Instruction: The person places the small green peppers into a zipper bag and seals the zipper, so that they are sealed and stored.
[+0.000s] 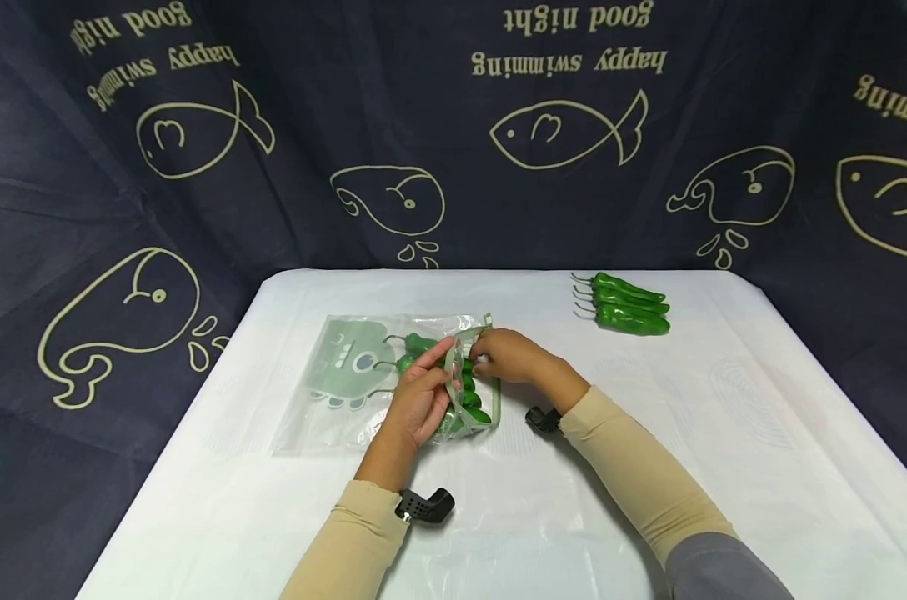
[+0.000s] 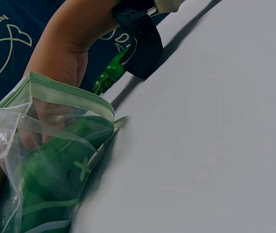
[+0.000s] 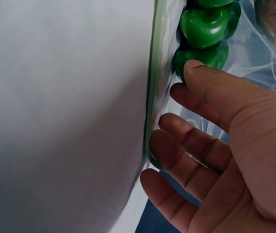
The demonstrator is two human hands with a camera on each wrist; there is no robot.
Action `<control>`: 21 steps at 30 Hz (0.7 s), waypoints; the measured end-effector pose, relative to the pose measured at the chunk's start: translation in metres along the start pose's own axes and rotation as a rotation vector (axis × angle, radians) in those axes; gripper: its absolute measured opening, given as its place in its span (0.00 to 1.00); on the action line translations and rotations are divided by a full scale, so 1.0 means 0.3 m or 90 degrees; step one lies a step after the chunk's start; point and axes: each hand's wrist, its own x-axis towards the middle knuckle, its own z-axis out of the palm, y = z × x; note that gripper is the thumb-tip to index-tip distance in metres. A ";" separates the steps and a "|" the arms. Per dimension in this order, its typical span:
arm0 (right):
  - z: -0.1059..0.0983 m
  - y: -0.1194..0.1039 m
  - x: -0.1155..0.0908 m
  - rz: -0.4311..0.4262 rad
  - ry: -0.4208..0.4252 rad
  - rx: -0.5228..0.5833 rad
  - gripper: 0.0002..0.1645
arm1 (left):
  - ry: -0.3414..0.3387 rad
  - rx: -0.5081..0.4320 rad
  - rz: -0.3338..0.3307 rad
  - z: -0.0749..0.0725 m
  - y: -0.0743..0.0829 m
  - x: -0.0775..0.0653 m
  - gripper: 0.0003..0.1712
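Observation:
A clear zip bag [image 1: 296, 417] with a green cartoon print lies flat on the table, its mouth to the right. Several green peppers [image 1: 474, 414] lie inside it in a row, stems to the left. My left hand [image 1: 416, 404] pinches the upper film at the bag's mouth and lifts it. My right hand [image 1: 509, 357] reaches into the mouth from the right. Its thumb [image 3: 215, 85] touches the blunt end of one pepper [image 3: 201, 60], with the other fingers loosely bent beside the green zip strip [image 3: 153, 73].
Three more green peppers [image 1: 626, 304] lie side by side at the table's back right. The table wears a white cover [image 1: 611, 500]. A dark curtain [image 1: 453, 225] with fish and whale drawings hangs behind. Each wrist carries a black camera [image 1: 427, 506].

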 end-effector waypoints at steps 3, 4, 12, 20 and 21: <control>-0.001 -0.001 -0.001 0.002 -0.003 -0.007 0.08 | -0.001 0.001 0.001 0.002 0.000 -0.001 0.35; -0.002 -0.001 -0.001 0.004 -0.005 -0.008 0.08 | -0.002 0.001 0.002 0.002 0.000 -0.002 0.35; -0.011 0.011 -0.015 -0.003 0.008 0.027 0.06 | -0.007 -0.002 -0.002 0.003 -0.005 -0.004 0.35; -0.059 0.053 -0.071 -0.024 0.067 0.095 0.11 | -0.004 0.005 0.002 0.002 -0.003 -0.005 0.35; -0.067 0.060 -0.080 -0.019 0.074 0.095 0.11 | -0.003 0.005 0.003 0.002 -0.004 -0.005 0.35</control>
